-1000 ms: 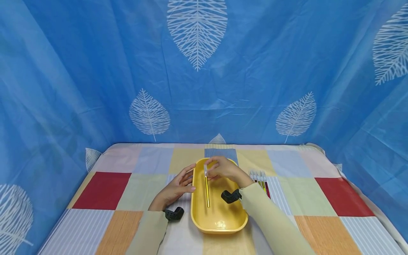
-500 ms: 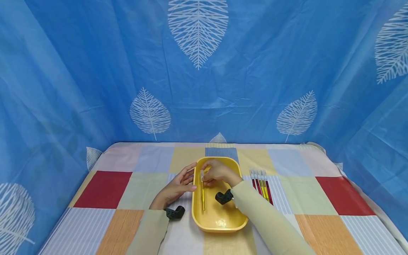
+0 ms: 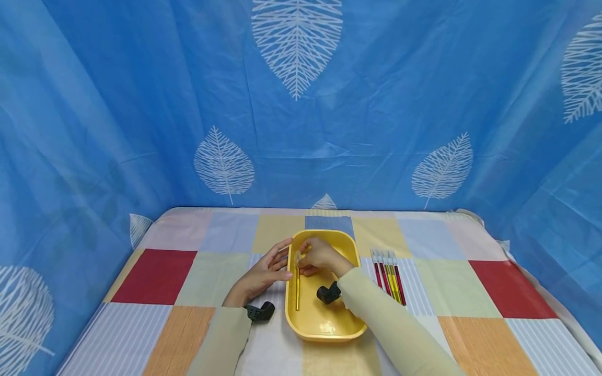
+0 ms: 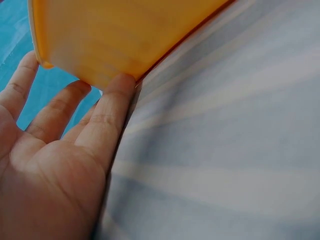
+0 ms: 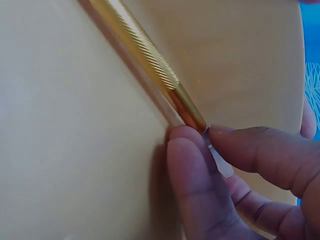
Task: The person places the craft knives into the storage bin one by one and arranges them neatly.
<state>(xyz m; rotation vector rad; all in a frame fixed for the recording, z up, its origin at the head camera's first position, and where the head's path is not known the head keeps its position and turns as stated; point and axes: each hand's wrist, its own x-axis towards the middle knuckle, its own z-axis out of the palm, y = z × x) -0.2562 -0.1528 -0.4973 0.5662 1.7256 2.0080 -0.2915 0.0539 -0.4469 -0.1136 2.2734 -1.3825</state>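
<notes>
A yellow tray [image 3: 322, 321] stands lengthwise in front of me. Inside it, along the left wall, lies a gold craft knife [image 3: 298, 292] with its handle end towards me. My right hand [image 3: 322, 257] pinches the knife near its pale cap; thumb and fingertip meet there in the right wrist view, just past the knurled handle [image 5: 145, 47]. My left hand [image 3: 263, 272] is outside the tray, its fairly straight fingers touching the left wall and rim, as the left wrist view shows.
Right of the tray, several capped craft knives [image 3: 389, 277] with red and gold handles lie side by side on the patchwork cloth [image 3: 470, 287]. A blue curtain [image 3: 367, 104] with white leaf prints hangs behind the table.
My right hand has moved left and down with the craft knife, which has gone from the tray's middle to lie along its left wall. The left hand has stayed at the tray.
</notes>
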